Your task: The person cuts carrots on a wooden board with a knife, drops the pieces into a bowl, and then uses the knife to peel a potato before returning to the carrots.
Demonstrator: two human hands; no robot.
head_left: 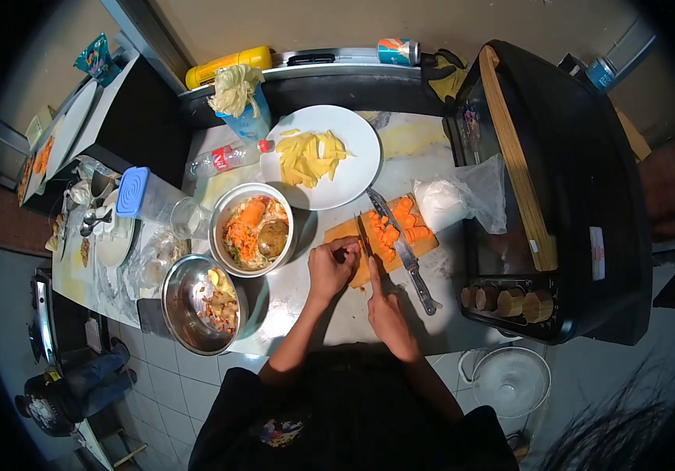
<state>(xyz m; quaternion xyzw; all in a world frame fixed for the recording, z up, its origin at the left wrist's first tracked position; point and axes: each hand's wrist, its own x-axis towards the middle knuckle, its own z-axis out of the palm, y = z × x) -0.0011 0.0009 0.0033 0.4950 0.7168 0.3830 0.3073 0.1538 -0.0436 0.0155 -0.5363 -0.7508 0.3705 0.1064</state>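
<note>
marble-patterned counter (306, 306) ran out in front of you above a tiled floor, and your work sat at its near edge. your right hand (390, 314) was closed round the handle of a small knife (363, 235), forefinger stretched along its back and the blade pointing away from you over the wooden cutting board (349, 230). your left hand (332, 268) was curled tight at the board's near left end, just beside the blade. whatever it pinned there was hidden under the fingers, so i could not tell what it gripped, if anything.

the cutting looked well along. a heap of carrot chunks (396, 224) lay on the far half of the board, just past the blade tip and right of your left hand. how much was left uncut i could not see. a larger knife (408, 259) lay loose across the board to the right.

left of you stood a steel bowl of scraps (200, 302), and beyond it a bowl of grated carrot (252, 229). farther back sat a white plate (361, 177) of pale potato strips (314, 157), with a knotted plastic bag (463, 196) to its right.
</note>
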